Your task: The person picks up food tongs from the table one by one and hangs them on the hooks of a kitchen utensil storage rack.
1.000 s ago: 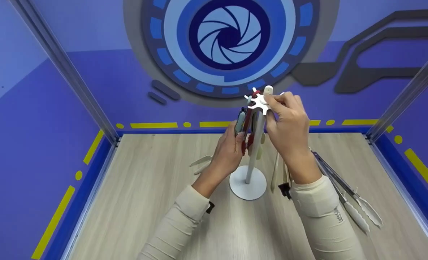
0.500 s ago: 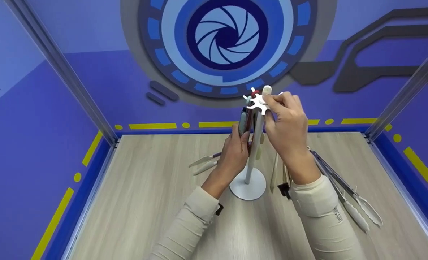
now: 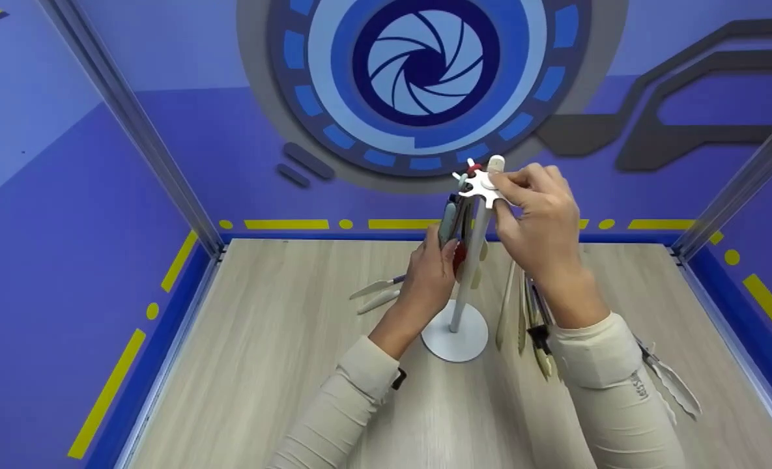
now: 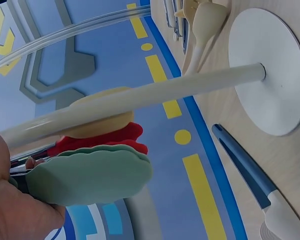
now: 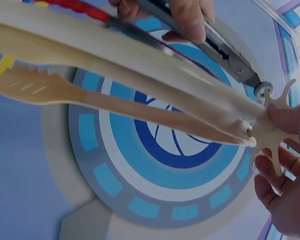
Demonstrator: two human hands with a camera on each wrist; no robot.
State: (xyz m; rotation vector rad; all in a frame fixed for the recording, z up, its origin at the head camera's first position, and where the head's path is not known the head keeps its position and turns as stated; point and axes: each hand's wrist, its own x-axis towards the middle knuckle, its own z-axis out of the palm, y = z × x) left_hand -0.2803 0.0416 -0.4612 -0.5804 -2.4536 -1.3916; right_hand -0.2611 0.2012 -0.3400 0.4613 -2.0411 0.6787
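Note:
A white stand has a round base (image 3: 471,342), a post (image 3: 470,273) and a hook wheel (image 3: 479,187) on top. My right hand (image 3: 542,225) pinches that wheel, fingers around its arms in the right wrist view. Left of the post, my left hand (image 3: 428,277) grips tongs with pale green tips (image 4: 95,175). The loop (image 5: 262,90) of these tongs sits at one hook of the wheel. Red-tipped tongs (image 4: 107,139) hang just behind, their loop on a neighbouring hook. Beige tongs (image 5: 45,90) with a slotted end hang beside the post.
Tongs with a dark blue handle and pale tips (image 3: 376,288) lie left of the base. Several utensils (image 3: 541,358) lie to its right, partly behind my right arm. Farther right are metal tongs (image 3: 675,384), partly covered by the sleeve. Blue walls (image 3: 184,150) stand around the table.
My left hand has moved right, closer to the post, with the green-tipped tongs. The right hand keeps its pinch on the wheel. The head view has shifted slightly.

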